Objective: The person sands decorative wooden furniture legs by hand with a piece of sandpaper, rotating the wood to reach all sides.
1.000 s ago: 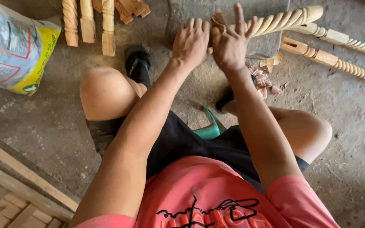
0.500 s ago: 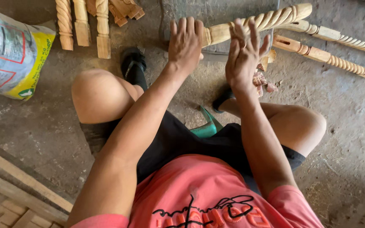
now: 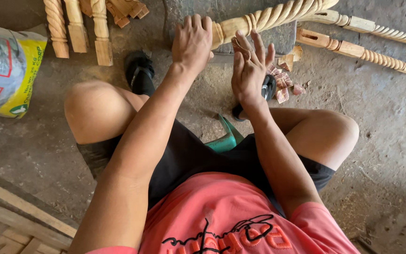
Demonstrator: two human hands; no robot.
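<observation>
both hands (image 3: pixel 217 56) at spindle's (image 3: pixel 269 19) end.

Both arms reach forward. The left hand (image 3: pixel 192 43) lies palm-down, fingers curled. The right hand (image 3: pixel 250 70) stands edge-up, fingers straight.

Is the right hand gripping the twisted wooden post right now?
No, the right hand is lifted off with fingers spread, while only the left hand rests on the twisted wooden post.
</observation>
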